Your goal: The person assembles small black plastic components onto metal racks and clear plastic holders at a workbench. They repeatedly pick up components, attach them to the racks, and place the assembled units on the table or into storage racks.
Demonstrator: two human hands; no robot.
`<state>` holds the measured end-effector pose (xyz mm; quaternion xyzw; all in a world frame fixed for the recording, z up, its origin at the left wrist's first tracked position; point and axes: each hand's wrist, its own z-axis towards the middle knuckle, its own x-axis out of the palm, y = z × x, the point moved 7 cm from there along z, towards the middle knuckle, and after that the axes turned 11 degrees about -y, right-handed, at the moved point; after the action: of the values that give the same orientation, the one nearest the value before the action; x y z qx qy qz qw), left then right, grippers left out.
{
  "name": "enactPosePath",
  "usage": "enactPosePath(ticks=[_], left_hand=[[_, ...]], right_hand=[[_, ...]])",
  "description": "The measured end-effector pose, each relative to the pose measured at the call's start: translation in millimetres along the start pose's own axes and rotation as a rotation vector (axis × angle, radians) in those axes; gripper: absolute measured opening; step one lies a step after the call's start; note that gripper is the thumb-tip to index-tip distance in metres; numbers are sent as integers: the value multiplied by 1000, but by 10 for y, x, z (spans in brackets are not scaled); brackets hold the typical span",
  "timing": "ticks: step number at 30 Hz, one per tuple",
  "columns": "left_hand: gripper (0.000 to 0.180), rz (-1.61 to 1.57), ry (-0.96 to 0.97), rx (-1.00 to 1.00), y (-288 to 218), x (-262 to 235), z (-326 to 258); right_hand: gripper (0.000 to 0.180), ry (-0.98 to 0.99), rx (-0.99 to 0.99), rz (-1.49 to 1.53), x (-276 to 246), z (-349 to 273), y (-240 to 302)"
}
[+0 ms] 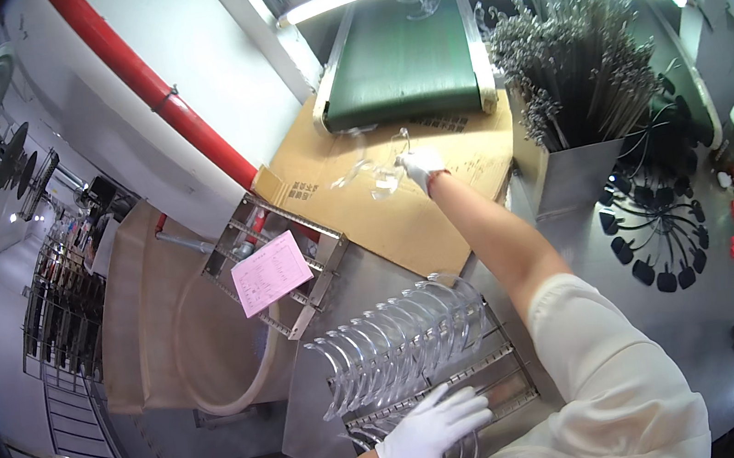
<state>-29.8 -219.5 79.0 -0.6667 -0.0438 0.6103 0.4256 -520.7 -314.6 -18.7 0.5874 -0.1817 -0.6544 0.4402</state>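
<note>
My right hand (420, 167), in a white glove, reaches far forward over a cardboard sheet (357, 221). Its fingers are closed at the edge of a clear curved plastic piece (401, 138). Other clear plastic pieces (383, 185) lie just left of it on the cardboard. Low in the view, my left hand (433, 436), also gloved in white, is spread over the near end of a metal rack (511, 375). A row of clear curved plastic pieces (400, 340) stands upright in that rack, and a few more show partly beneath my left hand.
A green conveyor belt (400, 58) ends behind the cardboard. A bin of thin metal rods (572, 63) stands at the back right, beside a ring of black paddle-shaped parts (659, 228). Left are a pink paper (271, 273) on a metal frame and a red pipe (176, 115).
</note>
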Motion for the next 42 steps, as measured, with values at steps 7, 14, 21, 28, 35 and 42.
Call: enactPosePath(ticks=[7, 14, 21, 28, 35, 42], left_hand=[[69, -495, -1090, -611, 169, -1076, -331], [17, -742, -1074, -657, -211, -749, -564], [16, -687, -1049, -710, -133, -785, -980], [15, -670, -1048, -748, -148, -729, -1268], [22, -741, -846, -534, -362, -673, -1102], [26, -1133, -608, -726, -445, -240, -734]], right_hand=[[21, 311, 345, 1097, -1654, -2629, 1325], [16, 192, 254, 931, -2336, -4163, 1802], [14, -23, -322, 130, -2582, -4416, 1307], [29, 298, -136, -167, -1838, -4504, 823], [53, 243, -150, -510, -1838, -4174, 1109], [18, 305, -138, 618, -2480, -4633, 1670]])
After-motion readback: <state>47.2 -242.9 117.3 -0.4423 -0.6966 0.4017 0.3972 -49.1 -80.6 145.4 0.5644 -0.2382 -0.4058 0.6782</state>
